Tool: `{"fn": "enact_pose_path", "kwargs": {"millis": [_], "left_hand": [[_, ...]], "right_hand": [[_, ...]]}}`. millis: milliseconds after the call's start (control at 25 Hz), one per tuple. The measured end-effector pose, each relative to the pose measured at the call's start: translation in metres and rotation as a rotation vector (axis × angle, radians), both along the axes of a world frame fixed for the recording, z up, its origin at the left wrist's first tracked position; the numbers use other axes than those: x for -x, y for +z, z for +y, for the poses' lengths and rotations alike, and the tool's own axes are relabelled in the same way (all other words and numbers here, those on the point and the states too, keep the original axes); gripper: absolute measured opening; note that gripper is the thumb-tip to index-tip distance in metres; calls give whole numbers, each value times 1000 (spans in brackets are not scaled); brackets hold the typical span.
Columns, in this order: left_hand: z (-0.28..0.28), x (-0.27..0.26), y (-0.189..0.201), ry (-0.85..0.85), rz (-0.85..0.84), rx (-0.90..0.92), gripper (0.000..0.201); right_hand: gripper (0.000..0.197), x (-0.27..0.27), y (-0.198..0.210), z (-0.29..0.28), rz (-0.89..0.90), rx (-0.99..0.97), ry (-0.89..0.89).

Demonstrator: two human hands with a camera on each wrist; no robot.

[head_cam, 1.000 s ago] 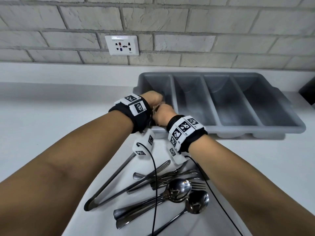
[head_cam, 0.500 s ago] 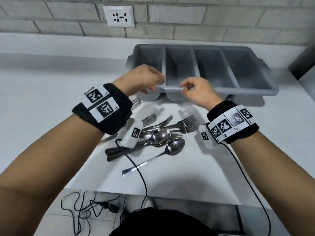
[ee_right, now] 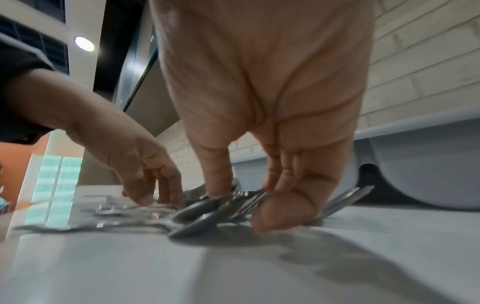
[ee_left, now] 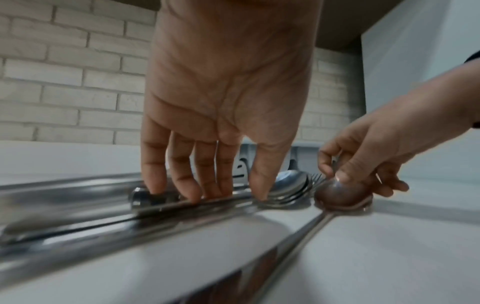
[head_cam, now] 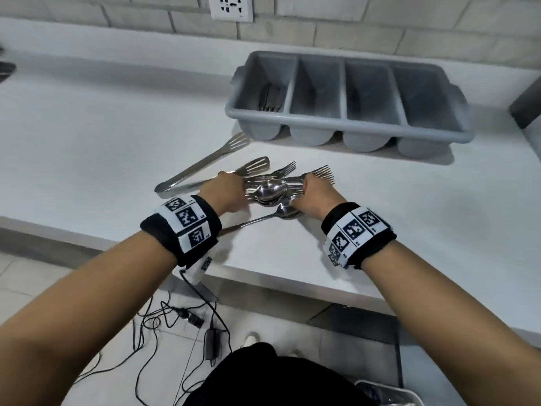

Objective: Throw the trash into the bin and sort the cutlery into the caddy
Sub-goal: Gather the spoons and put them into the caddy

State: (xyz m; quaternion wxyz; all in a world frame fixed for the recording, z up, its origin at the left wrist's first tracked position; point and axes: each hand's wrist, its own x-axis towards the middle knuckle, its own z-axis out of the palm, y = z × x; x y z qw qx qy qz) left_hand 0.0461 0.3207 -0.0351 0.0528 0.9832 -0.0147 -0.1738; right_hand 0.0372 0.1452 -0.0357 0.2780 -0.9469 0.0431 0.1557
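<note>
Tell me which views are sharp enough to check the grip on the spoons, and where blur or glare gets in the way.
Head view: sharp, evenly lit, soft shadow under the caddy; both hands hide their own fingers. Left wrist view: left hand clear, but the handles in the foreground smear with blur and glare. Right wrist view: right hand clear, pinched spoons soft, ceiling light flares at upper left.

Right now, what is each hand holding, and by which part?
Right hand pinches a spoon by its bowl. Left hand holds nothing; its fingertips rest on spoon handles.
</note>
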Motion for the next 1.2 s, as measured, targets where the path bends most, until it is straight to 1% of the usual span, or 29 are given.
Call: {"fn": "enact_pose_path", "kwargs": {"millis": [40,80,120,160,240,320,400,480,520,600,680,720,760,800,880,960,1000,1080,1160,1200], "left_hand": [[1,1,-2,15,-11,7,22],[2,1,-5,20,-24,17,19],[3,1,-6,15,-33,19,18],[4,-1,-7,4,-29,18,19],[6,-5,-8,-37,10,17,23],[10,-8,-9,-60,41,58,25],[14,-11,-8,-55,43,122,24],[18,-15,-10,-57,24,194,14],[19,-16,-9,-48,23,236,10],[20,-18,-9,-39,48,292,12],[18,-21,-12,-13,82,378,7],[17,-23,-13,24,119,465,8],[15,-22,-14,68,166,556,16],[13,-20,-14,97,192,609,21],[8,-19,-11,102,148,638,12],[3,-16,-7,80,91,609,16],[1,-16,-5,74,81,623,16],[-1,-16,-6,100,111,723,20],[-3,-15,-6,154,157,842,26],[-3,-14,-6,175,168,889,25]], "right_hand": [[41,-2,-1,2,-3,24,-22],[46,-4,-4,4,0,57,-28],[44,-5,-5,5,-2,90,-18],[36,-7,-5,6,-1,109,-9],[14,-10,-6,4,13,76,-24],[12,-14,-6,-1,31,25,-28],[12,-18,-4,-6,26,-35,-54],[18,-18,-1,-10,-1,-159,-141],[16,-17,0,-11,-11,-224,-170],[20,-17,3,-11,-5,-306,-191],[28,-17,4,-11,-6,-335,-182],[32,-18,5,-11,-14,-323,-166],[35,-19,5,-10,-14,-303,-139],[36,-21,6,-9,-3,-289,-120],[34,-24,8,-6,21,-268,-101],[28,-27,9,-3,33,-255,-91],[25,-29,10,-2,23,-260,-100],[24,-32,9,-2,-4,-315,-143],[13,-32,7,-1,-27,-427,-184],[15,-32,7,-1,-35,-458,-190]]}}
